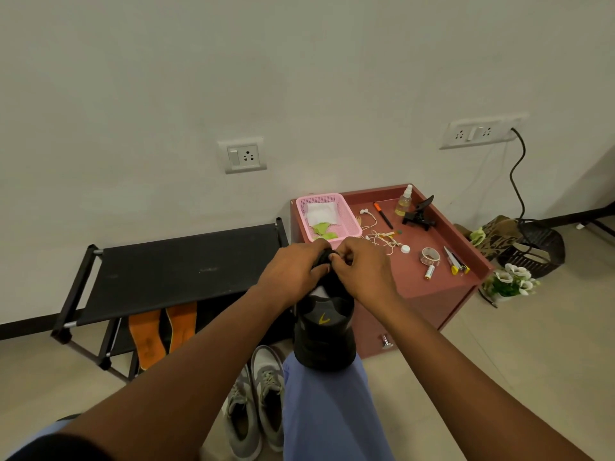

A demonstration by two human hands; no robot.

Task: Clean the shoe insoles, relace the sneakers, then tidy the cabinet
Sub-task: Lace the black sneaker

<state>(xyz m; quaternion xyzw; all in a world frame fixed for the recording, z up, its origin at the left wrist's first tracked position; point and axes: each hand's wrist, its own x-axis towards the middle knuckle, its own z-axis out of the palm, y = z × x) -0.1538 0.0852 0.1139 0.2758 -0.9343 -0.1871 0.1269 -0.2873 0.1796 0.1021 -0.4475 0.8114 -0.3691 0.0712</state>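
**A:** Black, matte, padded at the collar: that's the sneaker (pixel 324 331) I've got stood on my knee, heel toward me, toe pointing away toward the red-brown cabinet (pixel 429 287). Its long axis runs straight out from my body, so the lacing end is at the far side, right under both hands.

**B:** And what are the hands doing?

**A:** They're together at the toe end. My left hand (pixel 293 272) wraps the upper from the left. My right hand (pixel 362 267) has its fingertips pinched on something small at the top, a lace end I'd judge, though it's too hidden to say for sure. Neither is nearer; they meet over the shoe.

**B:** So you're on the relacing?

**A:** That's my reading. The next pull would run along that axis, away from me.

**B:** The other pieces?

**A:** Two orange insoles (pixel 163 332), flat and foamy-looking, lean on the lower level of the black shoe rack (pixel 179 264) to my left. A grey-and-white pair of sneakers (pixel 256 400) sits on the floor just beside my leg, laced. On the cabinet top there's a pink mesh basket (pixel 327 216) holding white and green cloths, a clear spray bottle (pixel 404 201), tangled earphones (pixel 382 239) and a tape roll (pixel 429 255).
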